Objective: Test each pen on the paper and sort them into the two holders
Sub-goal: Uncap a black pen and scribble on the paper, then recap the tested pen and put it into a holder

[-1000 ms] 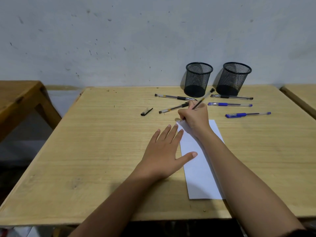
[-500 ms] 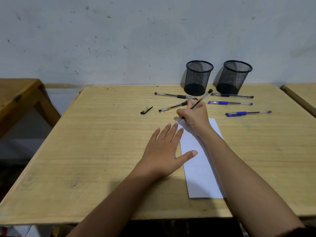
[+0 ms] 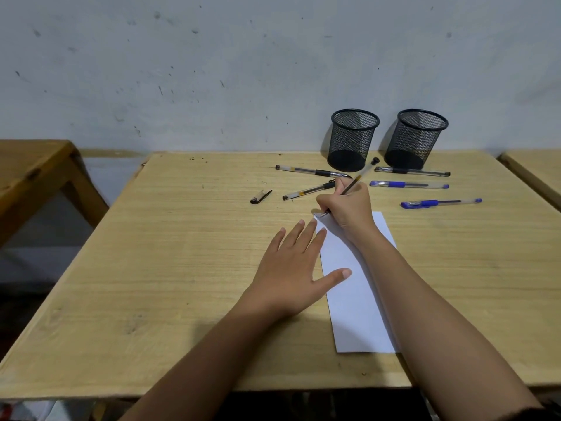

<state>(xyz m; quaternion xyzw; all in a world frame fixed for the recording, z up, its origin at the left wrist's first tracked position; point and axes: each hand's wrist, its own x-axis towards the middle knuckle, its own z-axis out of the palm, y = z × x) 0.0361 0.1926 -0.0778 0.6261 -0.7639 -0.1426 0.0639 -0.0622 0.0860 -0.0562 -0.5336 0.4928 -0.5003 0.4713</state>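
My right hand [image 3: 349, 208] grips a black pen [image 3: 361, 177] with its tip pressed on the far left corner of the white paper [image 3: 358, 299]. My left hand [image 3: 291, 268] lies flat and spread, its thumb and fingertips holding the paper's left edge. Two black mesh holders stand at the back: the left holder [image 3: 352, 139] and the right holder [image 3: 417, 138]. Loose on the table lie a black pen [image 3: 312, 171], another black pen [image 3: 309, 191], a third black pen [image 3: 413, 171], and two blue pens [image 3: 408, 185] [image 3: 441, 203].
A black pen cap [image 3: 260, 197] lies alone left of the pens. The wooden table [image 3: 182, 268] ends at the wall behind the holders. Another wooden table [image 3: 33, 168] stands to the left, and a third table's edge [image 3: 537, 174] shows at the right.
My right hand with the pen has shifted slightly at the paper's top left corner. My left hand has stayed flat on the paper's edge.
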